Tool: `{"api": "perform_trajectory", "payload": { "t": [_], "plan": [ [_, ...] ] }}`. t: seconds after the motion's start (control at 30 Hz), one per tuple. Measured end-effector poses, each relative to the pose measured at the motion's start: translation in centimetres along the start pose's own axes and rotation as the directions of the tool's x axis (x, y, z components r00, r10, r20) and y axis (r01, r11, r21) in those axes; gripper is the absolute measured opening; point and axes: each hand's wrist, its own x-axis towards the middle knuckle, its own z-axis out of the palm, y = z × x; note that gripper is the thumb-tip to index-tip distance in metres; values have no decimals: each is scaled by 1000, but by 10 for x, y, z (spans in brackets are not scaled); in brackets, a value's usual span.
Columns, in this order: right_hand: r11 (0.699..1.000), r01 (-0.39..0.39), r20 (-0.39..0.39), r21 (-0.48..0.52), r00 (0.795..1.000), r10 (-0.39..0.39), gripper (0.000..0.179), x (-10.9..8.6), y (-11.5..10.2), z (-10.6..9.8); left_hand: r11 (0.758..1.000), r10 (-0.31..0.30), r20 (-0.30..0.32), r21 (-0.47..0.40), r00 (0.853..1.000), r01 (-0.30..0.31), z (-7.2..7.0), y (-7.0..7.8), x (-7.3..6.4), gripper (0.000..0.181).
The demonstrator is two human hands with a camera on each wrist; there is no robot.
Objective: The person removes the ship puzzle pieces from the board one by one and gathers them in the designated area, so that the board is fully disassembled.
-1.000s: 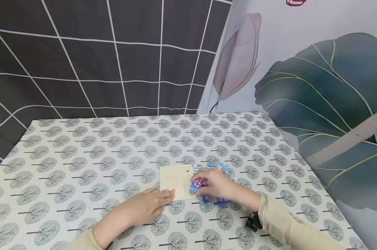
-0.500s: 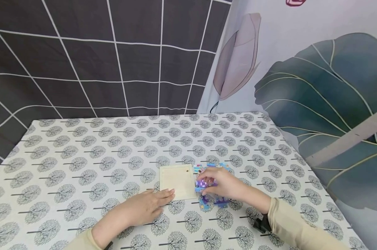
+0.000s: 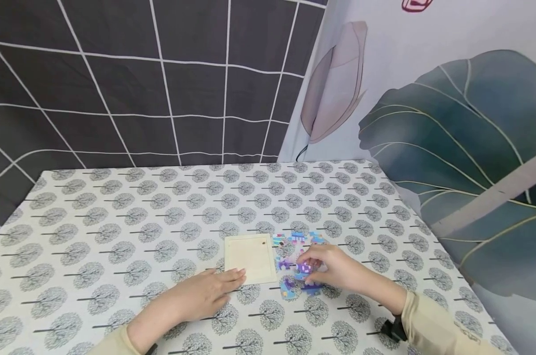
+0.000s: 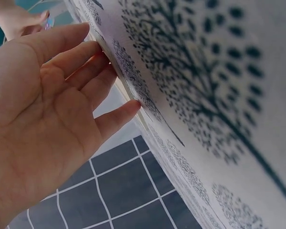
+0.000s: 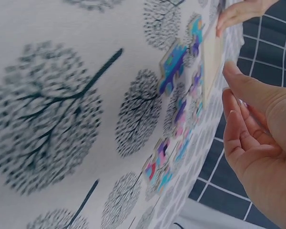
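Note:
A pale square wooden puzzle tray (image 3: pixel 252 259) lies flat on the cloth, its inside bare. The straight fingers of my left hand (image 3: pixel 201 296) rest on its near left corner. To the tray's right, my right hand (image 3: pixel 336 266) pinches a purple and blue puzzle piece (image 3: pixel 303 268) between thumb and fingertips, over the group of loose pieces. A purple piece (image 3: pixel 285 265) lies just left of those fingertips. In the right wrist view, the right hand's (image 5: pixel 262 114) thumb and fingers meet above the cloth, the piece mostly hidden.
Several colourful puzzle pieces lie right of the tray, among them a blue one (image 3: pixel 298 236) at the far side and a blue-purple one (image 3: pixel 288 288) at the near side. A tree-print cloth (image 3: pixel 139 217) covers the table; a dark gridded curtain (image 3: pixel 130 84) hangs behind.
My right hand has moved right, from the tray's right edge to over the loose pieces, with the puzzle piece in its fingers. The left hand stays on the tray.

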Motion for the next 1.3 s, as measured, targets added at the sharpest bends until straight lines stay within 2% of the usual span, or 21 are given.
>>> {"api": "perform_trajectory", "payload": {
  "t": [0.27, 0.43, 0.77, 1.3],
  "plan": [
    [1000, -14, 10, 8, 1000, 14, 37, -16, 1, -1, 1000, -10, -10, 1, 1000, 10, 3, 0, -1, 46],
    [1000, 10, -1, 19, 1000, -10, 36, -26, 2, -3, 1000, -17, -12, -9, 1000, 17, 4, 0, -1, 46],
    [998, 58, -71, 22, 996, -57, 34, -40, 15, 0, 1000, 8, -25, -16, 1000, -9, 0, -1, 0, 46],
    [999, -19, -47, 31, 999, 21, 35, -54, 30, 1, 1000, -1, -18, -29, 1000, 0, -1, 1, 0, 46]
  ]
}}
